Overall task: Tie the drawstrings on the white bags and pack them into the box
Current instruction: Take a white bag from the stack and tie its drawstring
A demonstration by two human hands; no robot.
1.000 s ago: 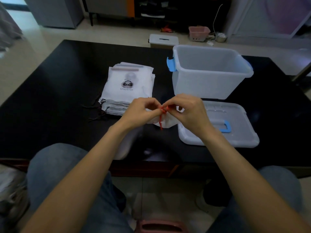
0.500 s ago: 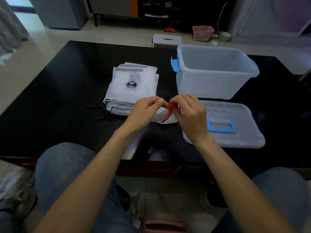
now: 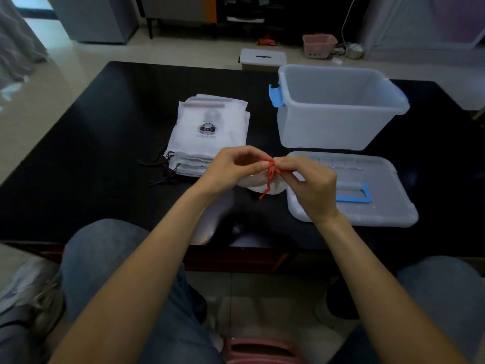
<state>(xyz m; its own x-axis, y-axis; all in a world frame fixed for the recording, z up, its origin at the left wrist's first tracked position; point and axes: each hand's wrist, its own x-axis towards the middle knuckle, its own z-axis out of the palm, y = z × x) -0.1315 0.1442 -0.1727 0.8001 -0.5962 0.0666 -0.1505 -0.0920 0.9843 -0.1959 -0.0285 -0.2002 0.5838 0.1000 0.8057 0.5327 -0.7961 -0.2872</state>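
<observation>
My left hand (image 3: pixel 231 169) and my right hand (image 3: pixel 312 187) meet above the black table (image 3: pixel 78 153), both pinching the red drawstring (image 3: pixel 270 174) of one white bag (image 3: pixel 262 186). The string's loose ends dangle below my fingers, and most of the bag is hidden behind my hands. A stack of flat white bags (image 3: pixel 210 132) with dark drawstrings lies to the left. Further right stands the clear plastic box (image 3: pixel 338 109), open, with blue latches and nothing visible inside.
The box's lid (image 3: pixel 367 200) with a blue handle lies flat in front of the box, under my right hand. My knees sit below the table's near edge. A small lidded bin (image 3: pixel 262 59) and a pink basket (image 3: pixel 319 46) stand on the floor beyond the table.
Both hands have stayed together on the red string while my fingers worked it; the string's ends now hang lower between my hands. The bag's mouth stays gathered under them.
</observation>
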